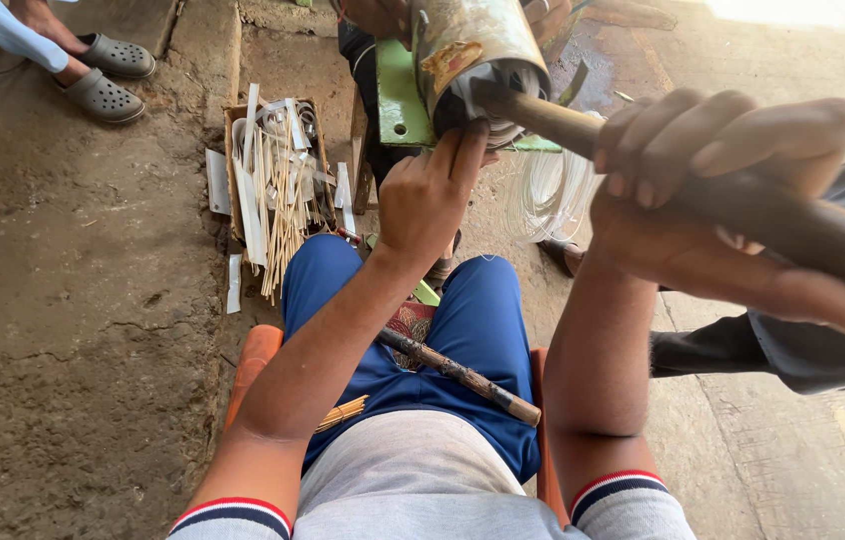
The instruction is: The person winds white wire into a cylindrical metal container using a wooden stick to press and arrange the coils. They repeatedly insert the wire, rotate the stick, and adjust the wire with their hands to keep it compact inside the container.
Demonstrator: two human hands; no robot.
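Observation:
My right hand [733, 200] grips a brown wooden rod [813, 225] whose far end pokes into the open mouth of a rusty metal cylinder [468, 45]. My left hand [428, 195] presses its fingertips against the rim of that cylinder, where pale wire coils [548, 190] spill out. The cylinder rests on a green metal stand [398, 100]. Another person's hands hold the cylinder from the far side. A second, mottled stick [458, 375] lies across my blue-trousered lap.
A cardboard box [278, 170] with thin pale sticks and white strips sits on the dirt floor at left. Someone's feet in grey clogs [103, 80] stand at the top left. A dark-trousered leg [793, 350] lies at right. I sit on an orange stool [253, 360].

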